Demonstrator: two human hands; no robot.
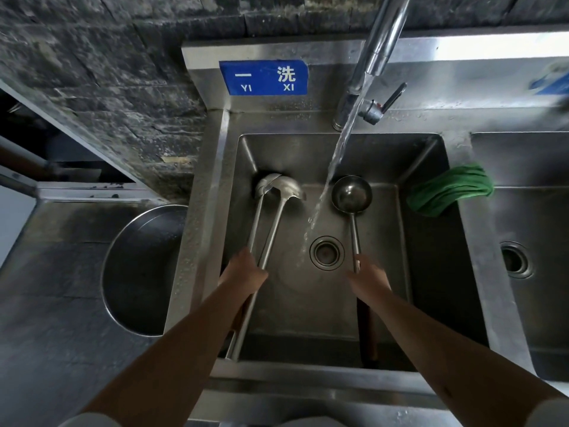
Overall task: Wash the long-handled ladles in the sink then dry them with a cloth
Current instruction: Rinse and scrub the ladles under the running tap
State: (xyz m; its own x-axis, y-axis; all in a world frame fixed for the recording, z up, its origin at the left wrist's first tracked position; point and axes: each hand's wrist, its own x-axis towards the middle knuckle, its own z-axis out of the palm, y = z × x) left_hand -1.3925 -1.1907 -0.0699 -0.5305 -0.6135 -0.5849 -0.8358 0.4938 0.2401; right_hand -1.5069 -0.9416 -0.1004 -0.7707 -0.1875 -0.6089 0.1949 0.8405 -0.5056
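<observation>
My left hand [244, 272] grips the steel handles of two long ladles [278, 188], whose bowls lie together at the back left of the sink [431, 241]. My right hand [368, 277] holds the handle of a third ladle [351, 193]; its round bowl faces up, just right of the water stream. Water runs from the tap [374, 57] and falls between the ladle bowls toward the drain [326, 252]. A green cloth [451, 189] is draped over the sink's right rim.
A second sink basin [529, 211] lies to the right with its own drain. A large round steel basin [138, 272] sits on the dark counter at the left. A blue sign [264, 77] is fixed on the steel backsplash.
</observation>
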